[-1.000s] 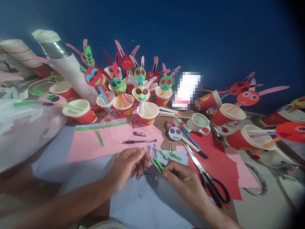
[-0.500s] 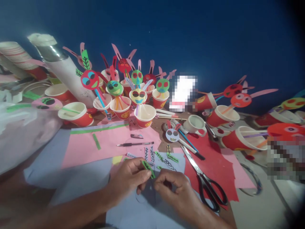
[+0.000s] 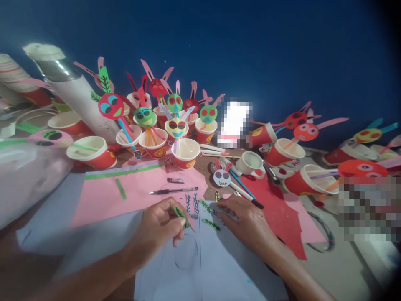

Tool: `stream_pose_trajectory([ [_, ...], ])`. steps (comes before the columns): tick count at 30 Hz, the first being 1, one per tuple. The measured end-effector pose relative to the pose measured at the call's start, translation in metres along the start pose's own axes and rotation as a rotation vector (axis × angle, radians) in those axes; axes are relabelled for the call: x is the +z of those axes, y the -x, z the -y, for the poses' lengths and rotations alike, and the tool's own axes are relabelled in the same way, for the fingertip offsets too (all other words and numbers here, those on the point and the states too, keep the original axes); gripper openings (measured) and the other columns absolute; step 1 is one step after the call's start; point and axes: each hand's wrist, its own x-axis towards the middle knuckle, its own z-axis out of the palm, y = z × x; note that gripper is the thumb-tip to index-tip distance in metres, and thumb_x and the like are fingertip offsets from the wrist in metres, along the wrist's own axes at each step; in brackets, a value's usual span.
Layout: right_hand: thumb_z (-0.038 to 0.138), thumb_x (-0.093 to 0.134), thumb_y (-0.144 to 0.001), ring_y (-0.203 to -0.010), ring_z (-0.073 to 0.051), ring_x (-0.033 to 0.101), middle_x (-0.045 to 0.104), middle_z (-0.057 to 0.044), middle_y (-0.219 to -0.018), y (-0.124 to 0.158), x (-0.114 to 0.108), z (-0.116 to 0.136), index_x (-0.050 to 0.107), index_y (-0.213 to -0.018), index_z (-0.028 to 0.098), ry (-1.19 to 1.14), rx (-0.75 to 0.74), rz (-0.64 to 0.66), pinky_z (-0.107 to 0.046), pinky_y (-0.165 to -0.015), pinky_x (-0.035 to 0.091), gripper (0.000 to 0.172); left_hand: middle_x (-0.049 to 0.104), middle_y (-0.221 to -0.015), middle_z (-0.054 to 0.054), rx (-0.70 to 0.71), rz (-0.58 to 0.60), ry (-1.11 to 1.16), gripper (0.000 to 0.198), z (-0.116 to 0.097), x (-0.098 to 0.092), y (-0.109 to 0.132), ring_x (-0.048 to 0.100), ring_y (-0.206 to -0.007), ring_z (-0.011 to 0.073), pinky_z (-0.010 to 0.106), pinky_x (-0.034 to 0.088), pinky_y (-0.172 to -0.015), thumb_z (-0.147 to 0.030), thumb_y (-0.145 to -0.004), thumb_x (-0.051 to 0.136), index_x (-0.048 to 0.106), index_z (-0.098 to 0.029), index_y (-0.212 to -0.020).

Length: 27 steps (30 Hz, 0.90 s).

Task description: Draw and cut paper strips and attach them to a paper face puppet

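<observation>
One green strip (image 3: 179, 212) sits in the left hand (image 3: 159, 225).

A silver-necked flask (image 3: 79, 100) stands before a blue wall (image 3: 266, 50)

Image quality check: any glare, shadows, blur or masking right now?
Head view: glare on the flask; head view: shadow beside the right hand on the blue paper; head view: soft, blurred bag at left; head view: two pixelated patches hiding detail.

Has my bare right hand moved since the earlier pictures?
Yes, forward: your bare right hand is now closer to the round, pale paper face with dark eyes.
</observation>
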Motion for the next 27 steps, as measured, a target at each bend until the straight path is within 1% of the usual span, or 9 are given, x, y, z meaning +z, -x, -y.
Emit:
stream_pose_trajectory([
  [2, 0.022, 0.056, -0.082, -0.082, -0.020, 0.060, 0.066, -0.004, -0.088, 0.001, 0.004, 0.001, 0.067, -0.093, 0.024, 0.041, -0.039, 0.002, -0.031, -0.072, 0.043, 0.015, 0.058, -0.066, -0.001, -0.007, 0.021, -0.011, 0.006, -0.001, 0.001, 0.000, 0.047, -0.042, 0.0057, 0.019, 0.039, -0.040, -0.014, -0.073, 0.056, 0.051, -0.015, -0.071],
  [5, 0.019, 0.053, -0.083, -0.076, -0.019, 0.059, 0.064, -0.003, -0.079, -0.001, 0.004, 0.001, 0.066, -0.081, 0.022, 0.041, -0.076, -0.015, -0.029, -0.070, 0.042, 0.013, 0.053, -0.055, -0.005, -0.028, 0.034, 0.001, 0.006, -0.001, 0.002, -0.001, 0.045, -0.038, 0.0052, 0.018, 0.037, -0.039, -0.016, -0.072, 0.057, 0.051, -0.015, -0.072],
  [10, 0.021, 0.055, -0.082, -0.077, -0.018, 0.059, 0.066, -0.004, -0.083, -0.002, -0.006, -0.003, 0.065, -0.080, 0.021, 0.078, -0.045, -0.156, -0.028, -0.067, 0.041, 0.010, 0.046, -0.053, -0.007, -0.058, 0.025, 0.058, 0.011, 0.001, 0.001, -0.003, 0.043, -0.039, 0.0049, 0.018, 0.035, -0.040, -0.022, -0.075, 0.058, 0.050, -0.016, -0.072],
  [12, 0.024, 0.055, -0.083, -0.079, -0.020, 0.059, 0.066, -0.005, -0.083, 0.000, -0.007, -0.001, 0.066, -0.082, 0.020, 0.113, -0.082, -0.203, -0.030, -0.070, 0.040, 0.011, 0.047, -0.054, -0.007, -0.071, 0.022, 0.056, 0.012, 0.002, 0.001, -0.004, 0.042, -0.039, 0.0046, 0.018, 0.035, -0.040, -0.024, -0.075, 0.059, 0.051, -0.015, -0.072],
  [14, 0.025, 0.054, -0.085, -0.077, -0.020, 0.059, 0.065, -0.005, -0.079, 0.003, -0.006, 0.005, 0.066, -0.081, 0.020, 0.120, -0.141, -0.187, -0.031, -0.071, 0.038, 0.014, 0.048, -0.056, -0.006, -0.081, 0.017, 0.048, 0.014, 0.002, 0.001, -0.004, 0.042, -0.040, 0.0044, 0.018, 0.035, -0.040, -0.026, -0.075, 0.060, 0.052, -0.015, -0.072],
  [16, 0.024, 0.053, -0.086, -0.074, -0.018, 0.057, 0.063, -0.004, -0.074, 0.006, -0.001, 0.012, 0.066, -0.078, 0.020, 0.104, -0.181, -0.122, -0.031, -0.069, 0.036, 0.016, 0.049, -0.057, -0.005, -0.093, 0.016, 0.034, 0.015, 0.003, 0.001, -0.004, 0.042, -0.040, 0.0045, 0.018, 0.035, -0.040, -0.027, -0.075, 0.060, 0.052, -0.015, -0.072],
  [19, 0.019, 0.051, -0.087, -0.074, -0.017, 0.055, 0.061, -0.003, -0.074, 0.009, 0.008, 0.022, 0.067, -0.085, 0.020, 0.086, -0.227, -0.050, -0.030, -0.067, 0.034, 0.016, 0.047, -0.054, -0.006, -0.106, 0.033, 0.007, 0.014, 0.004, 0.001, -0.005, 0.041, -0.040, 0.0048, 0.018, 0.033, -0.040, -0.027, -0.077, 0.059, 0.053, -0.015, -0.074],
  [23, 0.011, 0.050, -0.086, -0.074, -0.017, 0.053, 0.060, -0.003, -0.076, 0.008, 0.019, 0.026, 0.066, -0.095, 0.024, 0.188, -0.295, -0.048, -0.031, -0.064, 0.030, 0.023, 0.047, -0.052, -0.006, -0.114, 0.045, -0.015, 0.016, 0.004, 0.002, -0.004, 0.042, -0.039, 0.0052, 0.018, 0.033, -0.040, -0.029, -0.077, 0.059, 0.054, -0.014, -0.074],
  [27, 0.011, 0.053, -0.084, -0.074, -0.018, 0.051, 0.061, -0.003, -0.077, 0.005, 0.023, 0.024, 0.066, -0.088, 0.023, 0.257, -0.352, -0.062, -0.032, -0.066, 0.028, 0.019, 0.047, -0.049, -0.006, -0.123, 0.040, -0.008, 0.016, 0.004, 0.001, -0.004, 0.041, -0.039, 0.0055, 0.018, 0.034, -0.040, -0.030, -0.076, 0.059, 0.054, -0.015, -0.074],
])
